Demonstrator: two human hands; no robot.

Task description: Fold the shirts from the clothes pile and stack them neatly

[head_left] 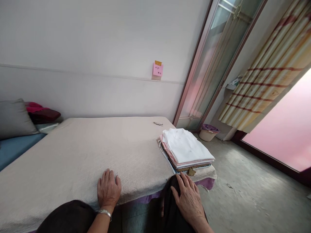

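Observation:
My left hand (109, 189) lies palm down on the pale, textured cover (102, 145) near its front edge, holding nothing. A silver bracelet (105, 213) circles that wrist. On my dark-trousered right knee (171, 197) rests my right hand (188, 195), fingers stretched out and nothing in them. Just beyond it sits a stack of folded clothes (187, 147) with a white shirt on top, pink and brown layers below. A brown piece of fabric (191, 171) hangs from the near side of the stack. The undersides of both hands are hidden.
Small dark-framed glasses (158, 124) appear to lie near the back edge. A grey cushion (16, 118) and a dark red item (45, 115) are at left. A pink note (157, 70) is on the wall. A bin (208, 133) stands on the floor (245, 181) by the curtain (264, 84).

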